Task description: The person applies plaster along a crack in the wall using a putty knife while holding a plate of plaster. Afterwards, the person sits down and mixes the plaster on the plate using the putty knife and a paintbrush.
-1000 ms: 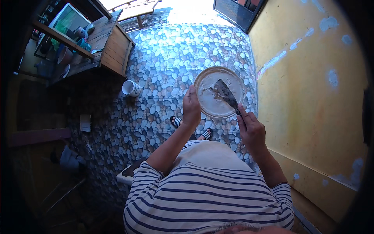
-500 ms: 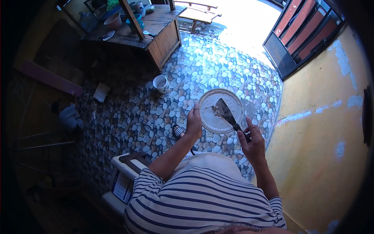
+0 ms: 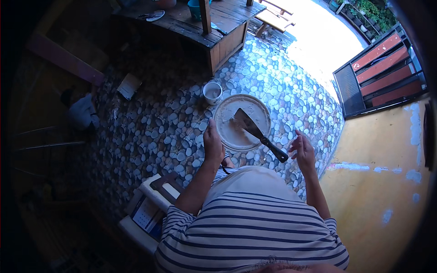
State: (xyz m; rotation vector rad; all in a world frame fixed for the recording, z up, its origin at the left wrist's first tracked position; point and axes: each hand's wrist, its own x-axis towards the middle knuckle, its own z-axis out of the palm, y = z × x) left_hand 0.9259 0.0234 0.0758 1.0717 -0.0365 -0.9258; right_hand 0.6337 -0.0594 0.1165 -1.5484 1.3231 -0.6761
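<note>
My left hand (image 3: 213,142) grips the left edge of a round, pale bucket lid (image 3: 224,132) with a raised rim, its fingers partly hidden beneath. Whitish-brown paste is smeared over the lid. A putty knife (image 3: 257,132) with a dark blade and black handle lies across it, the blade near the middle and the handle sticking out past the right rim. My right hand (image 3: 303,151) is beside the handle's end, apart from it, fingers spread and holding nothing.
A white bucket (image 3: 212,92) stands on the pebble-patterned floor beyond the lid. Farther off is a wooden table (image 3: 227,48). The yellow wall (image 3: 364,200) with pale patches runs along the right, near a gate (image 3: 382,73). A person (image 3: 83,111) is low at the far left.
My right hand has let go of the putty knife, which now rests on the lid. The lid and my left hand have shifted left in view, and the view has turned.
</note>
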